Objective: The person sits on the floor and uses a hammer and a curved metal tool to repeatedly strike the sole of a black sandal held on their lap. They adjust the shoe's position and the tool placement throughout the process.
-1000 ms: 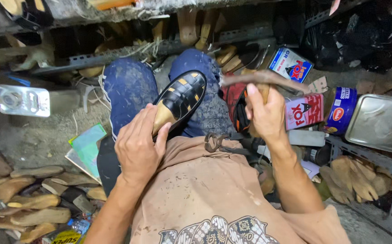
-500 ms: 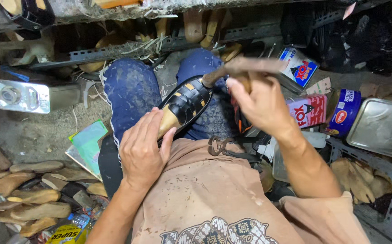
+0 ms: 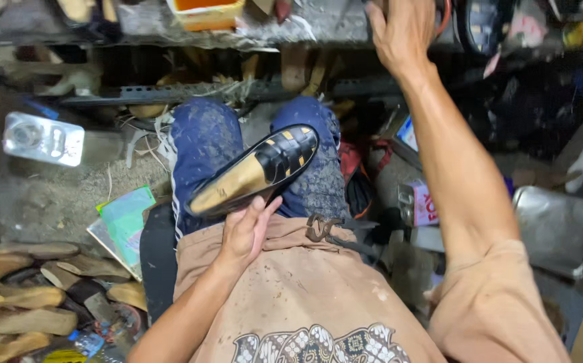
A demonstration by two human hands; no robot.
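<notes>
While the person sits with knees drawn up, the left hand [image 3: 246,232] grips the heel end of a black woven shoe [image 3: 254,171] with a tan insole, resting tilted across the lap between the blue jeans [image 3: 204,144]. Wooden soles [image 3: 19,296] lie piled at lower left, beside a green booklet [image 3: 127,225]. To the right sit a red-and-white can [image 3: 426,203] and a metal tray [image 3: 560,228]. Farther off, the right hand [image 3: 402,30] reaches up to a cluttered shelf [image 3: 305,23], fingers spread, holding nothing visible, near an orange box [image 3: 204,12].

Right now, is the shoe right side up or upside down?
Right side up: the black woven shoe lies on the lap, tan insole showing, left hand at its heel.
</notes>
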